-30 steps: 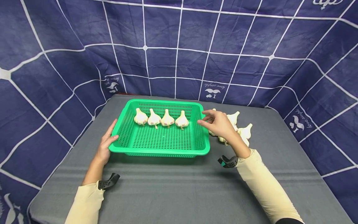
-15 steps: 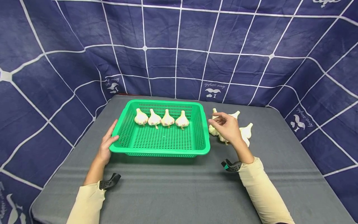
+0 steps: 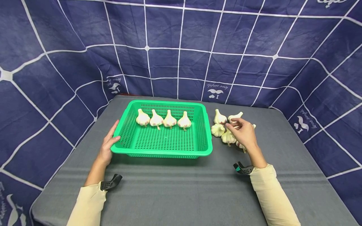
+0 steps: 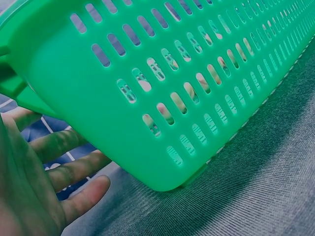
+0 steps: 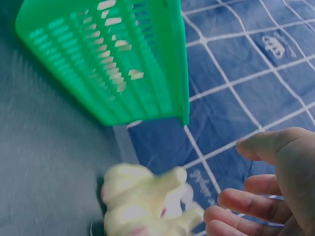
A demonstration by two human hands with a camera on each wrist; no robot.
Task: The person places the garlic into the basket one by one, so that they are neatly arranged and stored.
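A green perforated plastic basket [image 3: 161,152] sits on the grey tabletop. Inside, several garlic bulbs [image 3: 170,120] stand in a row towards its back wall, stems up. At the basket's left rim, my left hand [image 3: 106,149] has its thumb by the edge; the left wrist view shows its fingers [image 4: 81,169] extended along the outer wall. To the right of the basket lies a cluster of garlic bulbs [image 3: 220,118]. Over that cluster hovers my right hand [image 3: 244,132], fingers loosely bent and holding nothing, partly covering some bulbs. Blurred bulbs [image 5: 133,201] appear beneath it in the right wrist view.
Blue cloth [image 3: 198,56] with white grid lines hangs behind the table and along both sides. Grey tabletop [image 3: 175,194] stretches in front of the basket. Each wrist wears a black camera mount, the right one [image 3: 241,168] near the bulbs.
My right hand has moved right, from beside the basket's right rim to over the loose garlic bulbs, uncovering those nearest the basket. The left hand and basket stay put.
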